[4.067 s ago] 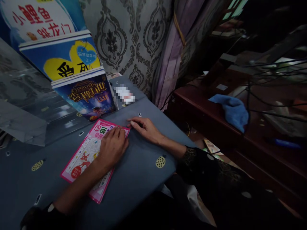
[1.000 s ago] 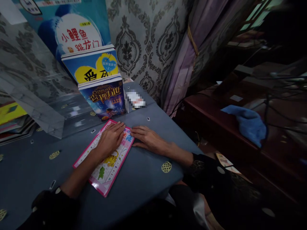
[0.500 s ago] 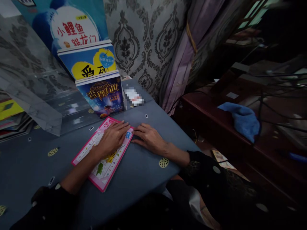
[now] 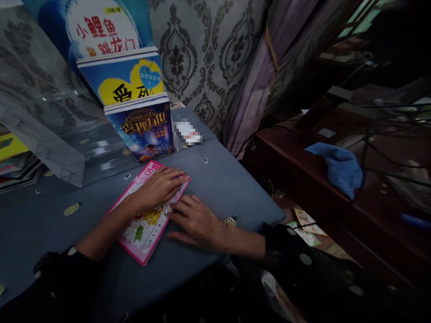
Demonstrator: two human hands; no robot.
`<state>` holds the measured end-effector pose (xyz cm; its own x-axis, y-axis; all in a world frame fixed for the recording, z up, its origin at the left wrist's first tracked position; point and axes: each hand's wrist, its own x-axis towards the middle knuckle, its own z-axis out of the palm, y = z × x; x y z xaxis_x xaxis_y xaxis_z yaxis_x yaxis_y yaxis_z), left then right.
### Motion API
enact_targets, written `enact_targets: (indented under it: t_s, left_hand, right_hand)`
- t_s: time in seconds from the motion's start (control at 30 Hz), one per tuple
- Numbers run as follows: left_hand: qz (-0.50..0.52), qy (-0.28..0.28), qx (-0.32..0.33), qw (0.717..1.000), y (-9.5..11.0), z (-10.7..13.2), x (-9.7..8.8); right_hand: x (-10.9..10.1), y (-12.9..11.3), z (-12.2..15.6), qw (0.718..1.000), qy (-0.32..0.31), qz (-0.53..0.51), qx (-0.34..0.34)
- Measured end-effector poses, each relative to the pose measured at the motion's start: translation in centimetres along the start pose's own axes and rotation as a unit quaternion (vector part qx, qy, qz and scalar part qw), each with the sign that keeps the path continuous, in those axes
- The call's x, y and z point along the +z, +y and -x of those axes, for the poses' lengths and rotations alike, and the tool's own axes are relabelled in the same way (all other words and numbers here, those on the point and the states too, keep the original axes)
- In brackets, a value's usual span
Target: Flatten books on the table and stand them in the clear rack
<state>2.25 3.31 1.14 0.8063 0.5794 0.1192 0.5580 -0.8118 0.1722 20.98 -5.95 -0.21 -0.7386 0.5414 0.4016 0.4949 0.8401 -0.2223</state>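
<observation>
A thin pink-bordered book (image 4: 143,244) with drawings of animals on its cover lies slanted on the grey-blue tablecloth (image 4: 215,184). Across its upper part rests my left hand (image 4: 160,188), palm down with fingers stretched out, covering some of the cover. My right hand (image 4: 198,222) is at the book's right edge, its fingers spread and the fingertips at or just over that edge. Whether those fingertips touch the cover I cannot tell. Neither hand grips anything.
Behind the book, picture books (image 4: 139,130) stand in tiers in a clear plastic rack (image 4: 63,157). More books (image 4: 15,157) are stacked at the left. To the right are a purple curtain (image 4: 252,103), a dark red desk (image 4: 292,157) with cables, and a blue cloth (image 4: 340,168).
My right hand has slid down along the book's right edge toward me, its fingers more spread. My left hand stays on the cover; the view has shifted slightly.
</observation>
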Motion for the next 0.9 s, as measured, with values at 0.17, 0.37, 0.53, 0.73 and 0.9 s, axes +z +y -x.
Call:
enact_targets:
  t_s: [0.17,0.37,0.53,0.73,0.9]
  left_hand:
    - [-0.058,-0.001,-0.025,0.998,1.2,0.0,-0.7]
    - [-0.127,0.013,-0.132,0.983,1.9,0.8,-0.9]
    - [-0.165,0.035,-0.198,0.966,0.5,1.3,-0.6]
    - [-0.064,0.097,-0.163,0.980,-1.7,2.3,1.1]
    - [0.008,0.115,-0.127,0.985,-3.0,3.0,1.7]
  right_hand:
    - [0.0,-4.2,-0.8,0.993,-0.074,-0.058,-0.071]
    - [-1.7,-4.4,-0.6,0.987,-0.125,-0.057,-0.086]
    - [-2.9,-1.6,1.2,0.987,-0.123,-0.064,-0.078]
    - [-3.3,1.0,2.6,0.981,-0.126,-0.134,-0.061]
    - [-2.7,2.2,1.4,0.979,-0.140,-0.142,-0.032]
